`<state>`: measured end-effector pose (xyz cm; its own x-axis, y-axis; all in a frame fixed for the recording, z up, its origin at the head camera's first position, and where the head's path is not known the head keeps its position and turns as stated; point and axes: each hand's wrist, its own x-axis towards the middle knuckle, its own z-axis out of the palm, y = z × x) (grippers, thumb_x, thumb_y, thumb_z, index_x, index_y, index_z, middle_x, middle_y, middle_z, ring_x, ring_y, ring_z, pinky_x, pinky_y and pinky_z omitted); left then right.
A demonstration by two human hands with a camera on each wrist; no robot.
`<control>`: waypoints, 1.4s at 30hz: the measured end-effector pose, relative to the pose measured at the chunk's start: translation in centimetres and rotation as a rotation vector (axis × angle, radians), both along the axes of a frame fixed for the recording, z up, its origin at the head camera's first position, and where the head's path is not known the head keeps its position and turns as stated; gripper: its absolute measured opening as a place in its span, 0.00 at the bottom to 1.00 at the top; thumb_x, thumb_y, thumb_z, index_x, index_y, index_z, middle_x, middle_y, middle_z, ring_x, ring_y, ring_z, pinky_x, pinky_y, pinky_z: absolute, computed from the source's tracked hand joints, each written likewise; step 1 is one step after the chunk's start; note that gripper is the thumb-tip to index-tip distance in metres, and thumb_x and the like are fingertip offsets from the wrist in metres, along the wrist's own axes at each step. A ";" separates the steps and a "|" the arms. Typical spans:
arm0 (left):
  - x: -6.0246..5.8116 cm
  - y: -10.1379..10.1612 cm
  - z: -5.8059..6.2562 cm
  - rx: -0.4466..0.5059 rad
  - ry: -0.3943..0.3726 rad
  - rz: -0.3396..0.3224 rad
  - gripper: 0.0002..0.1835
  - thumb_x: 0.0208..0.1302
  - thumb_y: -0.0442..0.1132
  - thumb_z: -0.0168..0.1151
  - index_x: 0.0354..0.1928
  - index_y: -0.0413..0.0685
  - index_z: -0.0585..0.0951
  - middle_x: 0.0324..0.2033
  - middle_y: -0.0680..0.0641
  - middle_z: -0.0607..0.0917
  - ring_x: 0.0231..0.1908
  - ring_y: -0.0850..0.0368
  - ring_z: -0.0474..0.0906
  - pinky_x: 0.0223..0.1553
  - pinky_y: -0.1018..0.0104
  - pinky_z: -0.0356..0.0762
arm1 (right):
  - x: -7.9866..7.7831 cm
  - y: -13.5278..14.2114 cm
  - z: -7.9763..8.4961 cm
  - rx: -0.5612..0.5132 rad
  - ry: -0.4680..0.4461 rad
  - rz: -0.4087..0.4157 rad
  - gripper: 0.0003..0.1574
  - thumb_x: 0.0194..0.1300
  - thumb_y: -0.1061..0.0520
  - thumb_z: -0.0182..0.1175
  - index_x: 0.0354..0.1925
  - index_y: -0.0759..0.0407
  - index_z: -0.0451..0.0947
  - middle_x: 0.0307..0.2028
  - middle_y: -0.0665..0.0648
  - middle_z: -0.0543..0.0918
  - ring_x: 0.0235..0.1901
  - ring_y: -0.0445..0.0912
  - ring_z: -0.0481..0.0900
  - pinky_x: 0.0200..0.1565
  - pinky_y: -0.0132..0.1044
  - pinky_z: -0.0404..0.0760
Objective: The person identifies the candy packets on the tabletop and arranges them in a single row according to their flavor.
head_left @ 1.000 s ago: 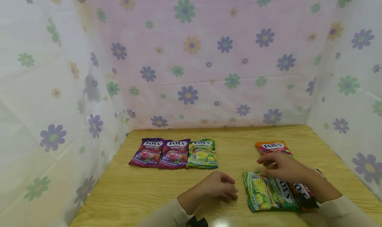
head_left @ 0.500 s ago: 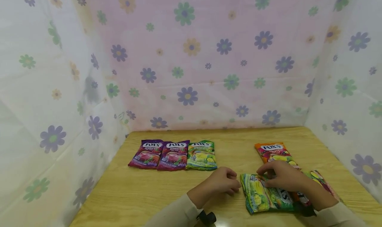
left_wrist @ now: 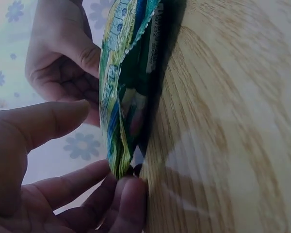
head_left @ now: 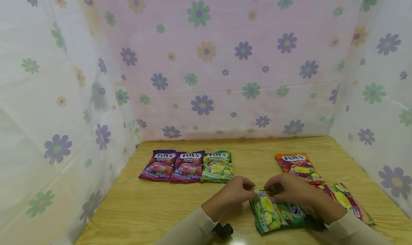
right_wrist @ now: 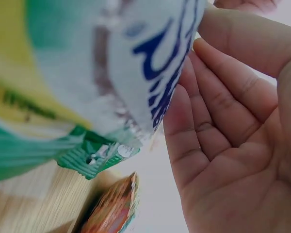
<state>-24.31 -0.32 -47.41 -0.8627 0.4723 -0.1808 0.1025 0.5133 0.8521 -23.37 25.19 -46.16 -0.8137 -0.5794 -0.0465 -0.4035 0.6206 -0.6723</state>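
Observation:
A green Fox's candy bag (head_left: 268, 214) lies near the table's front, slightly raised in the left wrist view. My right hand (head_left: 296, 191) pinches its far edge between thumb and fingers; the bag (right_wrist: 111, 63) fills much of the right wrist view. At the bag's left end is my left hand (head_left: 230, 196). In the left wrist view its fingertips (left_wrist: 128, 194) touch the bag's edge, while the thumb (left_wrist: 68, 116) stays apart from the bag. An orange Fox's fruits bag (head_left: 297, 166) lies beyond my right hand, and another red-and-yellow bag (head_left: 346, 200) lies beside it, partly hidden by my right arm.
Two purple Fox's berries bags (head_left: 159, 166) (head_left: 187, 167) and a green spring tea bag (head_left: 217, 167) lie in a row at the back left of the wooden table (head_left: 154, 209). Flower-printed cloth (head_left: 219, 77) encloses the back and sides.
My right hand has drawn the green bag leftward, uncovering more of the red-and-yellow bag. The left hand has come up to the green bag's left end.

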 end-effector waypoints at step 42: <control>0.3 -3.0 0.2 -0.155 0.036 -0.013 0.16 0.56 0.51 0.80 0.34 0.48 0.86 0.26 0.51 0.86 0.20 0.54 0.84 0.27 0.62 0.81 | 1.9 2.5 0.0 -0.051 -0.308 -0.349 0.32 0.67 0.39 0.69 0.50 0.65 0.78 0.30 0.58 0.86 0.26 0.53 0.88 0.28 0.45 0.88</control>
